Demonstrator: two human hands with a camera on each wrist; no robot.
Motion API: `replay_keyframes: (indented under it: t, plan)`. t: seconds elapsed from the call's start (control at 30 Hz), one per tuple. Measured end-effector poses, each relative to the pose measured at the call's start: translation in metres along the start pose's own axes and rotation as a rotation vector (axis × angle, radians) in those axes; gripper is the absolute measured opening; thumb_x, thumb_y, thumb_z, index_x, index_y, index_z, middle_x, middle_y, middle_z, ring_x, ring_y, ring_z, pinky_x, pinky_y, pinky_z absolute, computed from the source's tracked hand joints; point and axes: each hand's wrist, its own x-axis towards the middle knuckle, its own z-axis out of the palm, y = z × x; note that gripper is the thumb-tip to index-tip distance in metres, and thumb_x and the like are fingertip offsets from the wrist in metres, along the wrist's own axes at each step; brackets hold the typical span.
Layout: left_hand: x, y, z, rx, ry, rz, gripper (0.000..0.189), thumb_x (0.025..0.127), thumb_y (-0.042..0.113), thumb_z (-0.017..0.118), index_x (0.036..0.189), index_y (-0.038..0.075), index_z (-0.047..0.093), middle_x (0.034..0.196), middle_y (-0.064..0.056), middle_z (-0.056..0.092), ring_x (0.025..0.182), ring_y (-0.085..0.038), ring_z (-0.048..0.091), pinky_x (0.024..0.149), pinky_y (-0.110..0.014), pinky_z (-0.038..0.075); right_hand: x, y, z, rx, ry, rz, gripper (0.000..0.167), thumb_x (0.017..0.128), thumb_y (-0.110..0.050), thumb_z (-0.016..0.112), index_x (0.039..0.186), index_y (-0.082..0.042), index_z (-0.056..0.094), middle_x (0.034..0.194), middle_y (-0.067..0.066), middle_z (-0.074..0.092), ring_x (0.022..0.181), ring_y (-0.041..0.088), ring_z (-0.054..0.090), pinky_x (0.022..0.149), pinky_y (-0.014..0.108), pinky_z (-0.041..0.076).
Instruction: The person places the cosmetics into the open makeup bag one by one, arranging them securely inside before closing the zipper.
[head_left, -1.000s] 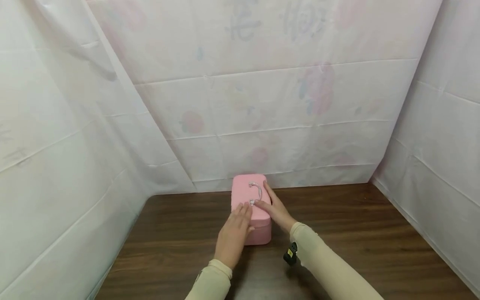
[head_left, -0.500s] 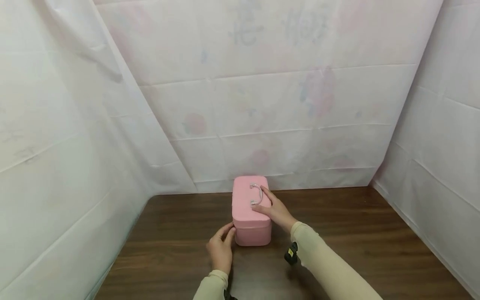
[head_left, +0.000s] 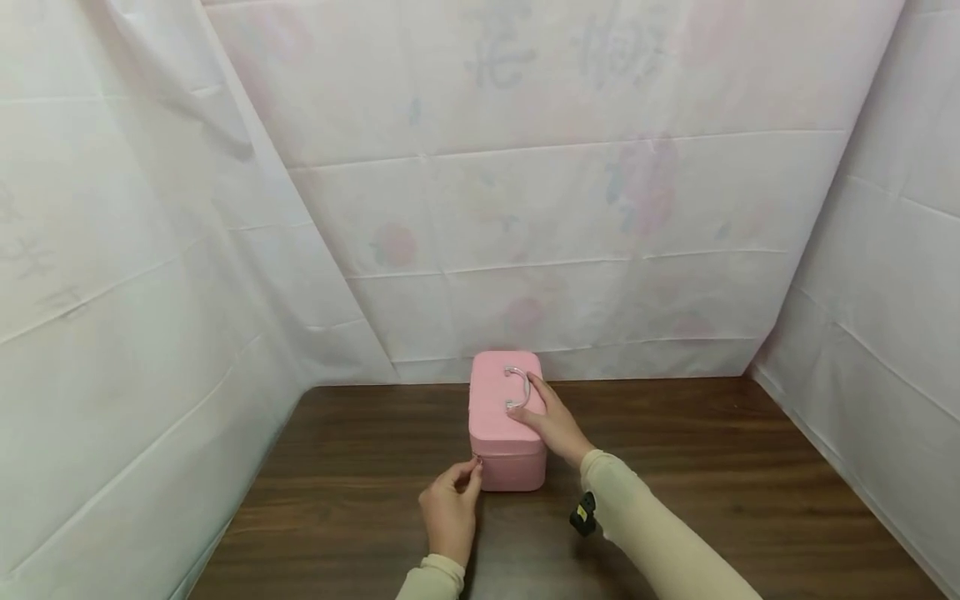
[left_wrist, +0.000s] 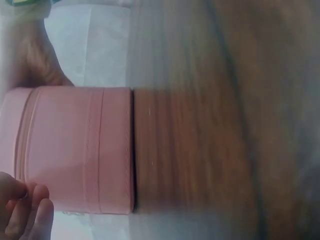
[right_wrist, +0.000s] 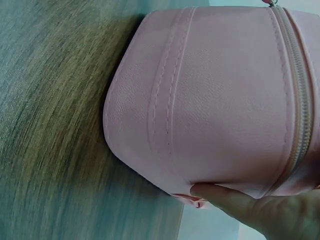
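A pink vanity case (head_left: 495,408) stands upright on the table, its lid down, with a silver handle (head_left: 526,385) on top. Around its upper part runs a zipper (right_wrist: 302,110). At the near left corner my left hand (head_left: 450,510) pinches the zipper pull (right_wrist: 273,4), which is mostly hidden by the fingertips. My right hand (head_left: 555,425) holds the case's right side, thumb over the lid beside the handle and fingers along the side. In the right wrist view, one finger (right_wrist: 225,197) presses against the pink side wall.
The dark wood table (head_left: 352,500) extends to both sides of the case. Pale printed sheets (head_left: 570,208) hang behind it, with more on the left and right. A small black device (head_left: 582,513) hangs under the right sleeve.
My left hand has come off the lid, down to the left side, then slightly nearer to the front corner at zipper height. The right hand stays on the case.
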Motion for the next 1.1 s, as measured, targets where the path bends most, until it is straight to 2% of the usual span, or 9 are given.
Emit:
replay_keyframes:
  t: [0.1, 0.23, 0.4, 0.57, 0.63, 0.73, 0.83, 0.97, 1.1]
  plan:
    - [-0.003, 0.005, 0.001, 0.011, -0.004, 0.038, 0.01, 0.077, 0.005, 0.083, 0.081, 0.014, 0.079, 0.078, 0.001, 0.076, 0.066, -0.009, 0.07, 0.057, -0.015, 0.053, 0.0, -0.002, 0.0, -0.001, -0.001, 0.004, 0.087, 0.085, -0.051, 0.07, 0.157, -0.028, 0.025, 0.164, 0.006, 0.02, 0.149, 0.033, 0.019, 0.114, 0.063, 0.021]
    - [-0.009, 0.013, 0.011, 0.02, -0.026, 0.153, 0.014, 0.073, 0.001, 0.085, 0.078, 0.012, 0.078, 0.078, 0.001, 0.076, 0.068, -0.012, 0.071, 0.061, -0.017, 0.054, -0.001, -0.002, 0.0, -0.012, 0.006, 0.0, 0.086, 0.086, -0.05, 0.069, 0.157, -0.027, 0.026, 0.163, 0.007, 0.021, 0.149, 0.033, 0.02, 0.114, 0.062, 0.022]
    - [-0.014, 0.027, 0.031, -0.017, -0.141, 0.234, 0.013, 0.074, 0.0, 0.083, 0.079, 0.01, 0.077, 0.079, 0.001, 0.076, 0.07, -0.009, 0.07, 0.062, -0.019, 0.054, 0.0, -0.001, 0.002, -0.012, 0.016, -0.032, 0.085, 0.087, -0.047, 0.069, 0.157, -0.024, 0.026, 0.163, 0.009, 0.022, 0.148, 0.034, 0.022, 0.114, 0.062, 0.024]
    - [-0.014, 0.034, 0.043, -0.011, -0.235, 0.202, 0.01, 0.077, 0.003, 0.081, 0.079, 0.011, 0.077, 0.079, 0.002, 0.075, 0.07, -0.006, 0.067, 0.061, -0.019, 0.054, 0.003, 0.001, 0.0, -0.067, 0.032, -0.066, 0.085, 0.087, -0.049, 0.069, 0.156, -0.022, 0.029, 0.165, 0.011, 0.012, 0.15, 0.037, 0.015, 0.113, 0.063, 0.023]
    - [-0.014, 0.035, 0.044, -0.006, -0.253, 0.188, 0.01, 0.078, 0.004, 0.081, 0.08, 0.012, 0.076, 0.081, 0.003, 0.075, 0.072, -0.006, 0.067, 0.064, -0.02, 0.055, 0.004, 0.002, -0.006, -0.111, 0.041, -0.113, 0.074, 0.092, -0.046, 0.063, 0.154, -0.018, 0.034, 0.165, 0.012, 0.01, 0.15, 0.037, 0.013, 0.115, 0.062, 0.021]
    - [-0.015, 0.033, 0.042, -0.042, -0.278, 0.168, 0.01, 0.08, 0.002, 0.079, 0.081, 0.011, 0.073, 0.085, 0.002, 0.074, 0.076, -0.008, 0.068, 0.066, -0.021, 0.055, 0.009, 0.006, -0.02, -0.185, 0.045, -0.213, 0.05, 0.101, -0.028, 0.048, 0.148, -0.012, 0.045, 0.165, 0.01, 0.015, 0.151, 0.035, 0.011, 0.117, 0.06, 0.017]
    - [-0.016, 0.029, 0.038, -0.086, -0.285, 0.146, 0.01, 0.083, 0.0, 0.075, 0.084, 0.009, 0.07, 0.087, 0.001, 0.072, 0.078, -0.011, 0.067, 0.067, -0.022, 0.055, 0.014, 0.012, -0.033, -0.262, 0.02, -0.309, 0.045, 0.1, -0.01, 0.04, 0.144, -0.012, 0.051, 0.162, 0.006, 0.026, 0.151, 0.033, 0.01, 0.117, 0.062, 0.012]
    - [-0.01, 0.021, 0.029, -0.097, -0.233, 0.108, 0.012, 0.084, -0.002, 0.074, 0.084, 0.009, 0.068, 0.084, 0.0, 0.07, 0.076, -0.011, 0.066, 0.066, -0.022, 0.056, 0.018, 0.02, -0.042, -0.409, -0.027, -0.435, 0.05, 0.097, -0.008, 0.051, 0.146, -0.015, 0.049, 0.157, 0.005, 0.037, 0.15, 0.036, 0.012, 0.115, 0.066, 0.009]
    - [0.003, 0.009, 0.019, -0.072, -0.166, 0.042, 0.012, 0.085, 0.0, 0.073, 0.082, 0.01, 0.067, 0.08, 0.001, 0.069, 0.071, -0.01, 0.065, 0.064, -0.023, 0.055, 0.013, 0.026, -0.042, -0.53, 0.043, -0.559, 0.053, 0.093, -0.017, 0.067, 0.143, -0.015, 0.053, 0.15, 0.008, 0.047, 0.148, 0.038, 0.022, 0.117, 0.063, 0.008]
